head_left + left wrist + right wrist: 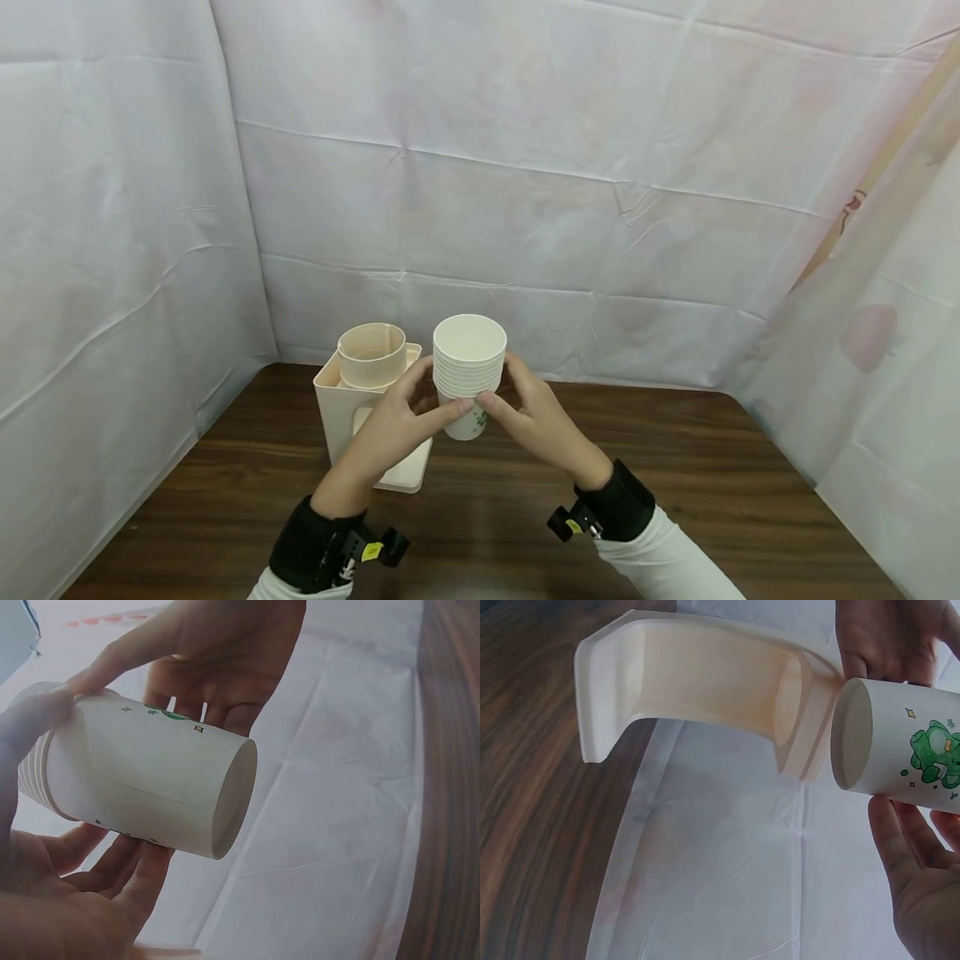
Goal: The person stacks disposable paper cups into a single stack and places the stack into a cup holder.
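Both hands hold a stack of white paper cups (468, 367) in front of me, mouths up and rims nested closely. My left hand (401, 425) grips its left side, and my right hand (536, 417) its right side, the two thumbs meeting at the near side below the rims. A green cartoon print (936, 754) shows on the lowest cup in the right wrist view. Fingers of the left hand (82, 892) curve under the cup in the left wrist view. Just left of the stack stands a cream plastic stand (332, 417) with a round tube (372, 375) on top.
The stand's flat base (408, 473) rests on the dark wooden table (487, 533), partly behind the left hand. White cloth (487, 208) hangs behind the table and along both sides. Each wrist wears a black strap (617, 500) with a small camera.
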Demonstrator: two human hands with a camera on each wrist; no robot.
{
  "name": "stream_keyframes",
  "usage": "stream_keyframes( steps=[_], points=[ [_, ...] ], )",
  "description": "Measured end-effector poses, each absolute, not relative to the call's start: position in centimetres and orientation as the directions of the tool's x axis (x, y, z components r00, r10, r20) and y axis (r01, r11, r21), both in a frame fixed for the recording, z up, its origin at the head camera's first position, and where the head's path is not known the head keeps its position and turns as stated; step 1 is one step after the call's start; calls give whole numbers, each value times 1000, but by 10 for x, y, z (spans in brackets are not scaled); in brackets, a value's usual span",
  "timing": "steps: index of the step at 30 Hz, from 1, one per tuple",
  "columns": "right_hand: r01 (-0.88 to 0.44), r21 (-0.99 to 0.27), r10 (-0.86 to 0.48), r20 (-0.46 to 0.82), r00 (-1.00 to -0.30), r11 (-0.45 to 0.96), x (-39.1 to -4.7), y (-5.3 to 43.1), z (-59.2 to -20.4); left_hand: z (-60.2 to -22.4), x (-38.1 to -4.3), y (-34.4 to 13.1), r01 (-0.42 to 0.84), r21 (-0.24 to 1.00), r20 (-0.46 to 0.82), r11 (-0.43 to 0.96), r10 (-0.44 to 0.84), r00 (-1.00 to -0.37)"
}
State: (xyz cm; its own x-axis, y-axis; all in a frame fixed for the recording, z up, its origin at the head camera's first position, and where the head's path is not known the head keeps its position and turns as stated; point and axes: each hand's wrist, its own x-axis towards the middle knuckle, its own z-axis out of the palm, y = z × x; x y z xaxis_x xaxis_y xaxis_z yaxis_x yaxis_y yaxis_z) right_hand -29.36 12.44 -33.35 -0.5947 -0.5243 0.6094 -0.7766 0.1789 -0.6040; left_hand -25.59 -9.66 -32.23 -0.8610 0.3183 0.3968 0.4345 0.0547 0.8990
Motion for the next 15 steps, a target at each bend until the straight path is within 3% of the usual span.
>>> stream_keyframes(
  steps=[8,15],
  points=[
    [-770,-609,-523,601,-604,190,-299,111,-320,-313,-260,-107,499,863,458,77,295,-839],
    [-766,-607,-524,591,-613,212,-305,101,-305,-300,-260,-115,451,884,412,120,252,-875]
  ],
)
